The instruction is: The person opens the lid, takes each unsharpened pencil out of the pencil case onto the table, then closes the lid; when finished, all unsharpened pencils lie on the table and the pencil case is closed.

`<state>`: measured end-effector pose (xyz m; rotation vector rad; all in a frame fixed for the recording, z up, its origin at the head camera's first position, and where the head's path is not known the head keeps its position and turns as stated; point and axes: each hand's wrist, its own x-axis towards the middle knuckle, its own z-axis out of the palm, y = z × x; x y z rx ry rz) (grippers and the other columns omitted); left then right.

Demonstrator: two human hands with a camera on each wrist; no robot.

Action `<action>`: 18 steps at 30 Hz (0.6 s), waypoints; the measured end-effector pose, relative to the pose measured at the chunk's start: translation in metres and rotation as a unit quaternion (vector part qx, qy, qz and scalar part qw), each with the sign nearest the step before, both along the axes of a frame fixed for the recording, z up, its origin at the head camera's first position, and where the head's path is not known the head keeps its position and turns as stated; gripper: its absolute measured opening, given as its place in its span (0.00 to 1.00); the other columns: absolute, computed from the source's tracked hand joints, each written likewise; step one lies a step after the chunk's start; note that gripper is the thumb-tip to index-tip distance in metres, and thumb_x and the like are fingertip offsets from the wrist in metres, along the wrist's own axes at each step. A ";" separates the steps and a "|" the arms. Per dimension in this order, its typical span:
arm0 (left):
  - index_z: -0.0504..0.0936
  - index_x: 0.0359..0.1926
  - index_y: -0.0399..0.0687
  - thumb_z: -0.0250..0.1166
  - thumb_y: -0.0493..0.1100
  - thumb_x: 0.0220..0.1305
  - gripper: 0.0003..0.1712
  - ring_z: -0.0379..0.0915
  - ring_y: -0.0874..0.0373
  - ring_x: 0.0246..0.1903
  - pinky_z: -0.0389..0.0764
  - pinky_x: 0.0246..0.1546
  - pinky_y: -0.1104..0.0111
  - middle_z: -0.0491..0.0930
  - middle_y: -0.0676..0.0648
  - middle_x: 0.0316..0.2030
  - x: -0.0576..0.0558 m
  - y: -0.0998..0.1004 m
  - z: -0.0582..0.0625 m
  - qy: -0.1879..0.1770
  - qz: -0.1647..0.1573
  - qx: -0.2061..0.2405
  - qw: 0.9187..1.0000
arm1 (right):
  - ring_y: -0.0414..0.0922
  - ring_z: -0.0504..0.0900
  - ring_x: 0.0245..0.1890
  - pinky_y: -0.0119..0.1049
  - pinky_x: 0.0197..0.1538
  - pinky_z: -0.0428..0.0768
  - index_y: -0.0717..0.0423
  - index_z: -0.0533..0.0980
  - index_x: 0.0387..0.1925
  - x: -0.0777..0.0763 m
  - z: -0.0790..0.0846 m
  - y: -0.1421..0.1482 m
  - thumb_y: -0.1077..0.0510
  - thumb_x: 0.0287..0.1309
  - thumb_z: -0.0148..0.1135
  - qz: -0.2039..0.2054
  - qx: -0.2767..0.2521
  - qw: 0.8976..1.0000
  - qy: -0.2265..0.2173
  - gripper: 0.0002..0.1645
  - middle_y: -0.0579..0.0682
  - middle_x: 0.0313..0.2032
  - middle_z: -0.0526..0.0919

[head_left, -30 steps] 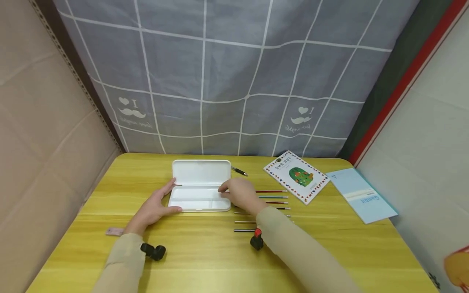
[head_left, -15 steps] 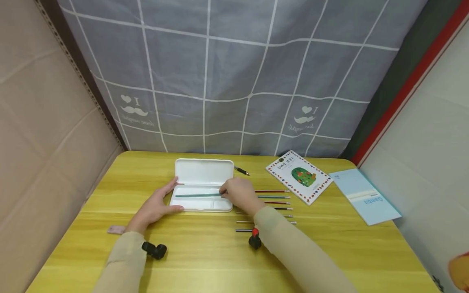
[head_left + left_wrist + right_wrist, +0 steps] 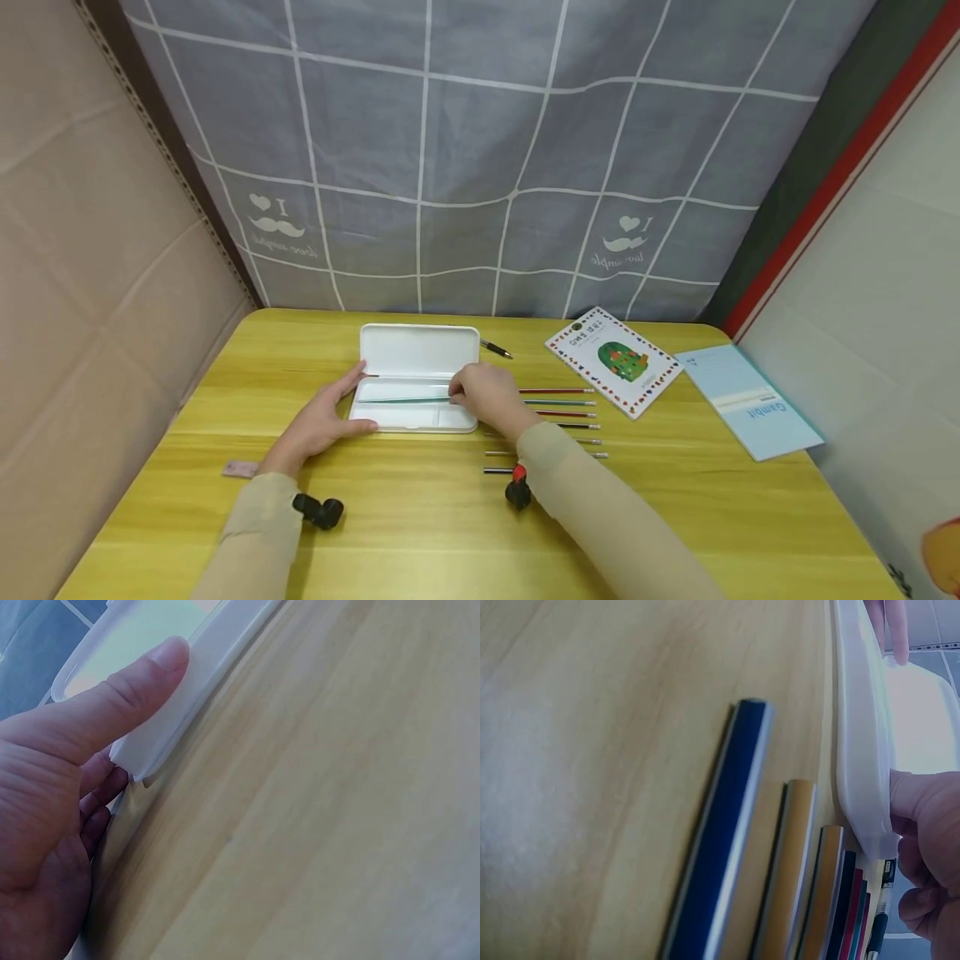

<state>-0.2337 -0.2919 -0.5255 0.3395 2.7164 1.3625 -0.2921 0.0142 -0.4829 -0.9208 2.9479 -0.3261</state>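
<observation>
An opened white pencil case [image 3: 420, 350] lies on the table with its lid raised at the back. My left hand [image 3: 318, 425] holds its left end; in the left wrist view the thumb [image 3: 142, 690] lies over the case's edge, with the other fingers curled beside the corner. At the right end, my right hand [image 3: 489, 400] has its thumb over the rim and its fingers bent, pinching there; what lies between the fingertips is hidden. A thin green line crosses the case's inside. Several pencils [image 3: 559, 403] lie in a row beside and partly beneath the right hand.
A black pen [image 3: 497, 349] lies behind the case. To the right are a white booklet with a green picture [image 3: 624, 362] and a light blue notebook [image 3: 750, 404]. A pinkish eraser-like block [image 3: 240, 469] sits by the left wrist. A grey checked curtain [image 3: 465, 150] hangs behind.
A green strip appeared across the case's inside half a second ago and is now a thinner line. Both hands keep their places at the case's ends; the head view has shifted slightly.
</observation>
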 end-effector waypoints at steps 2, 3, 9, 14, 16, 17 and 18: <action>0.48 0.85 0.53 0.81 0.52 0.57 0.65 0.43 0.34 0.80 0.44 0.75 0.34 0.59 0.36 0.78 0.000 -0.001 -0.001 0.000 0.000 0.000 1.000 | 0.37 0.82 0.36 0.36 0.41 0.82 0.43 0.90 0.39 -0.001 -0.001 0.000 0.49 0.66 0.73 -0.003 -0.004 1.000 -0.005 0.06 0.39 0.38 0.89; 0.48 0.85 0.54 0.81 0.53 0.57 0.66 0.43 0.34 0.80 0.44 0.75 0.34 0.59 0.36 0.78 0.000 -0.001 -0.001 0.000 0.000 -0.001 1.000 | 0.37 0.81 0.36 0.36 0.42 0.82 0.43 0.90 0.39 -0.001 -0.002 0.001 0.49 0.66 0.73 -0.004 -0.008 1.000 -0.008 0.06 0.39 0.38 0.88; 0.48 0.85 0.55 0.81 0.54 0.57 0.66 0.43 0.34 0.80 0.44 0.75 0.33 0.59 0.36 0.78 0.001 -0.001 -0.002 -0.003 0.003 0.001 1.000 | 0.36 0.81 0.36 0.34 0.42 0.81 0.43 0.89 0.39 -0.001 -0.004 0.008 0.48 0.66 0.73 -0.012 -0.047 0.999 -0.013 0.06 0.40 0.38 0.87; 0.48 0.85 0.55 0.81 0.53 0.57 0.65 0.43 0.34 0.80 0.45 0.75 0.33 0.59 0.37 0.78 0.001 0.001 0.000 -0.001 0.005 -0.002 1.000 | 0.36 0.80 0.32 0.33 0.38 0.80 0.41 0.88 0.36 -0.002 -0.004 0.018 0.47 0.65 0.73 -0.007 -0.082 0.997 -0.011 0.06 0.39 0.36 0.87; 0.48 0.85 0.55 0.81 0.52 0.58 0.65 0.43 0.34 0.80 0.45 0.75 0.34 0.59 0.37 0.79 0.000 0.001 0.000 -0.001 0.006 -0.004 1.000 | 0.35 0.78 0.30 0.32 0.36 0.79 0.41 0.88 0.36 -0.003 -0.005 0.021 0.46 0.65 0.72 -0.001 -0.091 0.996 -0.008 0.06 0.38 0.36 0.86; 0.48 0.85 0.54 0.81 0.52 0.58 0.65 0.43 0.34 0.80 0.45 0.75 0.34 0.59 0.37 0.79 0.000 0.001 0.000 -0.001 0.006 -0.004 1.000 | 0.35 0.78 0.30 0.32 0.35 0.78 0.41 0.88 0.36 -0.003 -0.005 0.023 0.46 0.65 0.72 0.002 -0.099 0.995 -0.006 0.05 0.37 0.36 0.86; 0.48 0.85 0.54 0.81 0.52 0.58 0.65 0.42 0.34 0.80 0.44 0.75 0.34 0.58 0.37 0.79 0.000 0.001 0.000 -0.002 0.007 -0.005 1.000 | 0.35 0.77 0.30 0.31 0.35 0.78 0.41 0.88 0.37 -0.004 -0.005 0.025 0.47 0.66 0.72 0.005 -0.111 0.994 -0.008 0.05 0.37 0.36 0.86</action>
